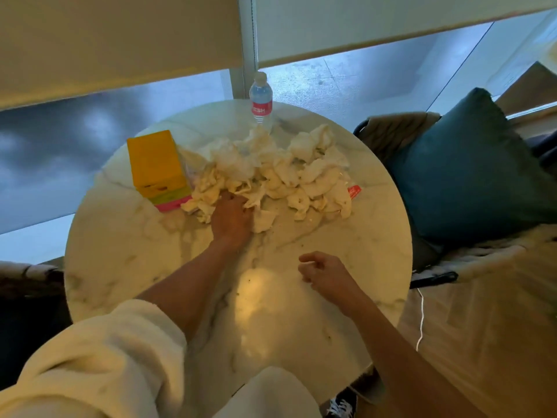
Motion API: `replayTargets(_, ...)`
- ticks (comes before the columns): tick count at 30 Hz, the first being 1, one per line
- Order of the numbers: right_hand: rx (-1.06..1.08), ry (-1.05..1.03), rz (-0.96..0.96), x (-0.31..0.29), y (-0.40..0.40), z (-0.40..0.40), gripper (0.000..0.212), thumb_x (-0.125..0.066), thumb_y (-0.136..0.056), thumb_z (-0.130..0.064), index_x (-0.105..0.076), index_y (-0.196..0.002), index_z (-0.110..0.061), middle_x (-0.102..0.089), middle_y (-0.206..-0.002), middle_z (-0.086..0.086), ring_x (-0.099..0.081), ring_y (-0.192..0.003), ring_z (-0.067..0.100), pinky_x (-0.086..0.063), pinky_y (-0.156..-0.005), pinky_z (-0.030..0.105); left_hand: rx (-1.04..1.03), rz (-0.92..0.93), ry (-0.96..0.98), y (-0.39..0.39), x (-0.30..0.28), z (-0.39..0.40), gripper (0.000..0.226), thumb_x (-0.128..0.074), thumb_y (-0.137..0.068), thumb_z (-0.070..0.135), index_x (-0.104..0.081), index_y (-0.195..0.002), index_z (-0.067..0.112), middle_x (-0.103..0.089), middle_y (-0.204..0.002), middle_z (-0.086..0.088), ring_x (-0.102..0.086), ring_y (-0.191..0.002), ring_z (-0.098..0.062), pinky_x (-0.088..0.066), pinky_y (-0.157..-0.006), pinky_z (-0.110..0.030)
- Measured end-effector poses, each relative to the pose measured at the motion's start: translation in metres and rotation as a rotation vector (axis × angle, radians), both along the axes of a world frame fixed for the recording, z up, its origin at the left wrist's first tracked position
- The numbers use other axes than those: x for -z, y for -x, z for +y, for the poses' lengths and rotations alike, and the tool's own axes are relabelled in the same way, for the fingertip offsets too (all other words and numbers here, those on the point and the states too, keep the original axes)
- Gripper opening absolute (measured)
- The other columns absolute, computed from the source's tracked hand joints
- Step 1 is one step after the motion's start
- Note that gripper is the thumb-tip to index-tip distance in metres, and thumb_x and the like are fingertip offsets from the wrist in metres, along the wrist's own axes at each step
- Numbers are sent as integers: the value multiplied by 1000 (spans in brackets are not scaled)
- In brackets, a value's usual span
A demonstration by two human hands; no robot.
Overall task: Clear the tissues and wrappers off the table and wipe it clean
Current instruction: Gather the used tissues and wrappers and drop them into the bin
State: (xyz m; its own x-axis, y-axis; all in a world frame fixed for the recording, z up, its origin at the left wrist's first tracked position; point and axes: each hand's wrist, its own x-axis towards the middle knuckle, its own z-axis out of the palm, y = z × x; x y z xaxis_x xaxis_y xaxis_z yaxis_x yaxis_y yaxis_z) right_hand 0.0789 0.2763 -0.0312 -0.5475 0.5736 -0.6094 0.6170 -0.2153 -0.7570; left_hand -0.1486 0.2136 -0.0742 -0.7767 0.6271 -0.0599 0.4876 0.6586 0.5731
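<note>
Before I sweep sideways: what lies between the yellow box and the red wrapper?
Head view: the pile of crumpled tissues, with the left hand on its near edge.

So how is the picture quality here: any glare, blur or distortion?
Head view: a warm glare patch sits on the table near the right hand; wide-angle bending curves the window frame; the whole image is soft, and the tissues by the left hand lack fine detail.

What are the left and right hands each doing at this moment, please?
Left hand: fingers curled into the tissues, gripping some.
Right hand: above the table, fingers loosely curled, holding nothing.
</note>
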Motion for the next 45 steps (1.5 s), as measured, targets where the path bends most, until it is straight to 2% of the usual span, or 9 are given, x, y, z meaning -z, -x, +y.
replayTargets(7,127,200,80,-10,43,-11,18,-59,-94,-15,-64,-110,-10,-65,-94,9,-62,-72,14,-50,-58,21,-109,-170,-298,-35,-22,-35,23,-69,-87,20,-73,-104,4,-65,-84,-11,-60,-79,-24,-34,-63,-25)
replayTargets(13,238,410,217,-9,60,-31,28,-59,-94,-33,-59,-119,-20,-65,-102,7,-66,-78,18,-54,-65,29,-52,-499,-356,-72,-42,-73,12,-68,-87,27,-77,-93,22,-74,-78,5,-65,-69,-7,-48,-62,-26)
replayTargets(17,189,393,283,-8,58,-41,18,-59,-95,-19,-64,-111,-13,-71,-91,5,-66,-73,14,-52,-61,24,-14,-596,-362,-91,-41,-89,10,-74,-83,26,-75,-91,20,-69,-70,3,-54,-56,-1,-43,-55,-19)
replayTargets(21,248,281,241,-3,49,-43,17,-63,-89,-2,-66,-104,-9,-71,-91,11,-67,-75,17,-56,-63,24,-73,-657,-316,-90,-33,-96,46,-84,-71,23,-61,-110,26,-66,-92,6,-62,-70,-6,-54,-64,-21)
replayTargets(25,406,255,259,-3,37,-33,18,-63,-87,3,-65,-98,-11,-70,-85,6,-65,-73,16,-57,-60,24,22,-540,-240,-59,-30,-79,35,-75,-80,36,-62,-112,28,-63,-99,12,-60,-77,-8,-52,-68,-21)
replayTargets(28,485,256,274,-4,26,-26,19,-63,-87,5,-64,-92,-13,-68,-88,7,-64,-79,19,-56,-57,22,117,-284,-185,-31,-17,-57,24,-66,-88,29,-65,-111,25,-63,-111,5,-58,-79,-10,-42,-65,-17)
replayTargets(33,493,236,267,-4,3,-21,18,-61,-87,6,-67,-89,-11,-68,-87,7,-65,-76,15,-55,-57,22,288,-6,95,0,13,-28,34,-56,-89,14,-62,-122,19,-56,-128,-6,-55,-114,-27,-48,-87,-36)
replayTargets(37,564,251,259,0,-22,-14,19,-58,-88,7,-67,-94,-8,-68,-88,7,-63,-79,18,-56,-63,23,262,12,104,3,22,-23,28,-53,-88,5,-64,-112,16,-63,-109,-13,-58,-102,-33,-47,-81,-38)
replayTargets(45,764,374,333,4,-82,-5,24,-49,-89,11,-66,-100,-2,-68,-94,13,-64,-88,24,-58,-68,26,287,-60,-129,-64,-1,-40,12,-56,-89,6,-63,-88,17,-61,-84,2,-54,-76,-17,-44,-70,-31)
